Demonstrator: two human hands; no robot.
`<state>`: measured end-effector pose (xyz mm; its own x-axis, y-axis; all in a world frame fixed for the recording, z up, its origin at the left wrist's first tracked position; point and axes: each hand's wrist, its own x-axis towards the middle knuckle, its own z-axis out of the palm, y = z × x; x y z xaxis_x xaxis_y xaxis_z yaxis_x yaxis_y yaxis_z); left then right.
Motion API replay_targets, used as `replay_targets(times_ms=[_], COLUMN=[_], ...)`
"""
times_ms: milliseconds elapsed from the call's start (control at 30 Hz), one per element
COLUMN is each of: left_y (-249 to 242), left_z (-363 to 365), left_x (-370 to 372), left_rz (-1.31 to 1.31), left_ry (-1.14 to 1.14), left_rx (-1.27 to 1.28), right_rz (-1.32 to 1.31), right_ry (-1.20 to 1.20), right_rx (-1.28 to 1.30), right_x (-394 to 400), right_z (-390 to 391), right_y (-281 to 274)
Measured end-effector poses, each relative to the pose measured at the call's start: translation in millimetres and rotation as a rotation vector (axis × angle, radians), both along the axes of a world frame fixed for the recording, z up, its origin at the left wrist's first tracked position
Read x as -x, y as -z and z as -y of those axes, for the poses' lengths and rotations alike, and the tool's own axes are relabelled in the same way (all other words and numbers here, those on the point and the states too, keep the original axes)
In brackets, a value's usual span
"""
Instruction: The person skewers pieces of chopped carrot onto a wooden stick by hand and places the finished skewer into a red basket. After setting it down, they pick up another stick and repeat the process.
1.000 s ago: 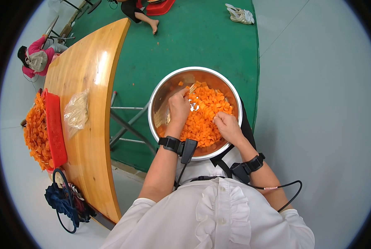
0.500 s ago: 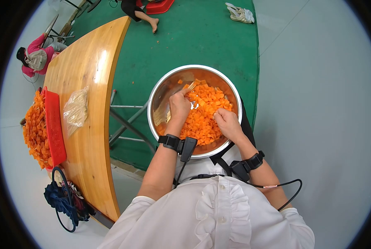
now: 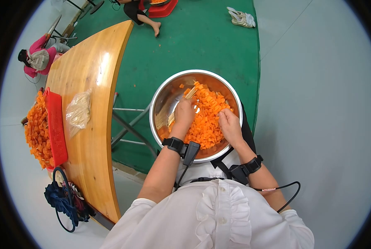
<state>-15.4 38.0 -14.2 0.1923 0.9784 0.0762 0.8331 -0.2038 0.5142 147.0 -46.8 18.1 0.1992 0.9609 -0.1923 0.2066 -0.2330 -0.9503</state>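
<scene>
Orange carrot bits [image 3: 206,133] are heaped in a shiny metal bowl [image 3: 164,99], with most of them toward its right rim. Thin sticks [image 3: 190,93] can be seen above the left hand [image 3: 184,113], and their long way is slanted, with the ends pointed up at the far rim. The left grip is set over the sticks, but whether it is clamped on them cannot be told. The right hand [image 3: 230,126] is curled by the carrot bits near the right rim; whether one is pinched cannot be told. The print on a small cable tag [image 3: 269,189] is too small to be read. A clear bag [image 3: 79,110] is laid on the worktop [image 3: 90,157], between its right edge and a red basket [image 3: 56,124] by its left edge.
</scene>
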Motion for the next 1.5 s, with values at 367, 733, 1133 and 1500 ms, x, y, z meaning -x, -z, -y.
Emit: replay_targets(times_ms=[367,733,1133,1500], left_y=[-2.3,7.5,-28.4,-15.6], left_z=[5.3,4.8,-27.9,-21.9], left_x=[-14.8,-13.5,0.0,1.2], left_rz=[-0.099,-0.007,1.412,1.424], left_ry=[0.113,0.093,-0.569,-0.448], left_rx=[0.058,-0.035,0.500,0.557], right_rz=[-0.039,-0.007,0.040,0.111], right_ry=[-0.002,-0.024,-0.055,-0.077], right_rx=[0.014,0.006,-0.092,-0.125], right_x=[-1.8,-2.0,-4.5,-2.0], right_z=[1.9,3.3,2.1,4.0], right_y=[6.8,8.7,-1.3,-8.3])
